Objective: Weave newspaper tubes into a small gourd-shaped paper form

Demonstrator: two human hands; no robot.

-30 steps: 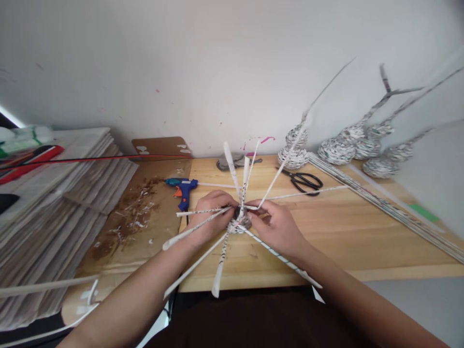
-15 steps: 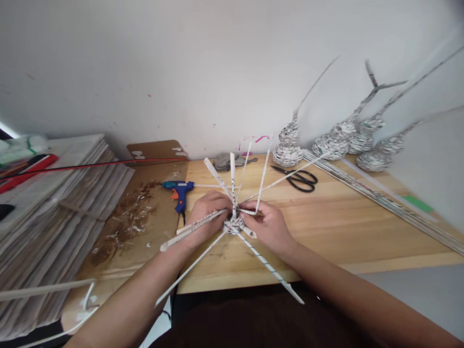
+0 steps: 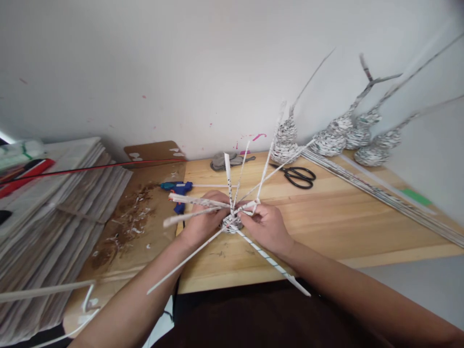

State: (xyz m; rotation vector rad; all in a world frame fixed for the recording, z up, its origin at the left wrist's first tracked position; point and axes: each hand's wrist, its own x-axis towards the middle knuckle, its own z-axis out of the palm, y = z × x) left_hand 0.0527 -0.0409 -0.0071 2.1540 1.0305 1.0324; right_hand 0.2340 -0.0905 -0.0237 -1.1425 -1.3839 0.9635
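Observation:
A small woven newspaper base (image 3: 231, 224) sits between my hands, low over the wooden table. Several rolled-paper tubes fan out from it: one upright tube (image 3: 228, 176), one striped tube (image 3: 270, 260) slanting toward me on the right, one thin tube (image 3: 183, 263) on the left. My left hand (image 3: 207, 216) is closed round the left side of the base, its fingertips hidden behind tubes. On the right, my right hand (image 3: 266, 223) pinches a bent paper tube (image 3: 267, 166) close to the weave; its far end stands up toward the wall.
Black scissors (image 3: 300, 177) and a blue glue gun (image 3: 178, 193) lie beyond my hands. Woven gourd shapes (image 3: 286, 145) stand by the wall, near a bundle of paper tubes (image 3: 377, 193). Stacked newspapers (image 3: 43, 241) fill the left, beside scrap-strewn cardboard (image 3: 145, 251).
Two tubes on the left have swung, one from upright to leaning left over my left hand. The bent tube by my right hand now leans farther right, and its end reaches higher.

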